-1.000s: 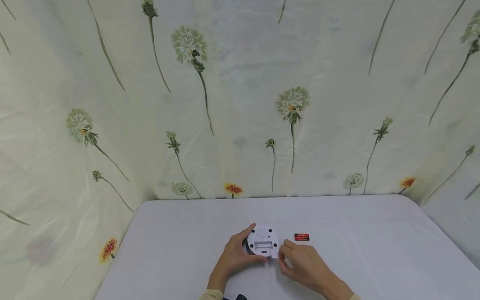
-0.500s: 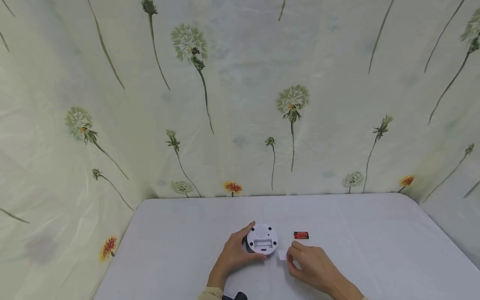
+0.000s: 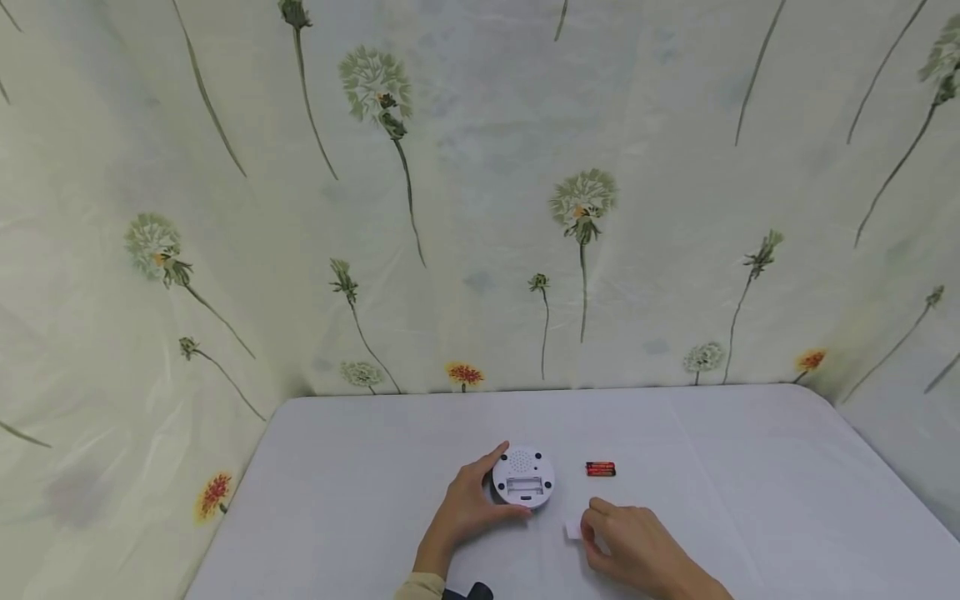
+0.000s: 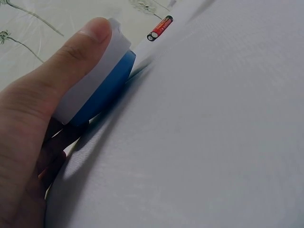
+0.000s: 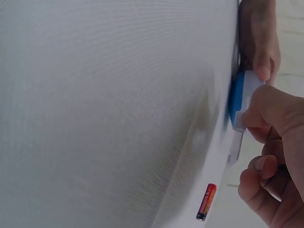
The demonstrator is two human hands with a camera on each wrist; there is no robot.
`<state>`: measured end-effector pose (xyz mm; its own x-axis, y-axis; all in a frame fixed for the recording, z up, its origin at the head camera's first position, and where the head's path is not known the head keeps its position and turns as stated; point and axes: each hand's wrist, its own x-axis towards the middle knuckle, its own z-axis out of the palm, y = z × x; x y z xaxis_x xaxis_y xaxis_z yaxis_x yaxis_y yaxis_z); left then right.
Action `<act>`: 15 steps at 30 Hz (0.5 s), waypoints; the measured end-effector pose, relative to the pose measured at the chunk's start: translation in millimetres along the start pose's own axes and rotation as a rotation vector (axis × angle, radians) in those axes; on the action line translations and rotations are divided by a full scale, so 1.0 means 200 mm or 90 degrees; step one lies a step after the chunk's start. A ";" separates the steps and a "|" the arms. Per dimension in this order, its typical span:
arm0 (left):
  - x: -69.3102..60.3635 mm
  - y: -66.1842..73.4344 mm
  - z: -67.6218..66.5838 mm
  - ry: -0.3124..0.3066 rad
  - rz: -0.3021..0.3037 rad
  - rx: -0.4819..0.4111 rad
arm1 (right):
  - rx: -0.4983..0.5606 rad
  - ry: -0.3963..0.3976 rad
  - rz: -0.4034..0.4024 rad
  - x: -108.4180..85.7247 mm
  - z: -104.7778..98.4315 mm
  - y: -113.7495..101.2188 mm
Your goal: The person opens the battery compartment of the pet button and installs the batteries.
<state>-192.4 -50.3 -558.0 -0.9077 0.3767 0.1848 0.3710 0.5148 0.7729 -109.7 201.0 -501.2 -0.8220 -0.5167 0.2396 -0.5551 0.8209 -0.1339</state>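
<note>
My left hand (image 3: 468,507) grips a round white device (image 3: 527,465) by its left side, thumb at the near edge and a finger at the far edge. Its upward face shows speaker holes, dark round feet and an uncovered battery compartment without batteries. In the left wrist view, the device's lower part (image 4: 105,90) is blue. To the right and nearer the body, my right hand (image 3: 637,542) pinches a small white battery cover (image 3: 572,532), partly hidden by the fingers. Two red AA-type batteries (image 3: 600,469) lie side by side to the right of the device.
A white cloth covers the table (image 3: 360,467). Behind it hangs a curtain (image 3: 480,208) printed with dandelions. Part of a black object (image 3: 478,592) shows at the bottom edge, by the left sleeve (image 3: 422,586).
My right hand has drawn the battery cover away from the device, to the right and toward the body, baring the compartment fully. The left hand keeps its grip; the batteries lie as before.
</note>
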 end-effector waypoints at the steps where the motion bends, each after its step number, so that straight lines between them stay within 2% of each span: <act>1: 0.00 0.00 0.00 -0.001 -0.001 -0.001 | 0.000 -0.006 0.002 0.00 0.00 0.00; 4: 0.00 0.00 0.00 -0.004 -0.006 -0.001 | 0.000 -0.006 0.003 -0.01 0.00 0.00; 15: -0.01 0.01 0.00 -0.008 -0.015 0.000 | -0.008 0.064 -0.009 -0.07 0.04 0.01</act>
<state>-190.2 -50.7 -557.0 -0.9136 0.3743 0.1586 0.3495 0.5240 0.7767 -99.8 207.3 -512.7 -0.7971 -0.5014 0.3365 -0.5639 0.8174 -0.1178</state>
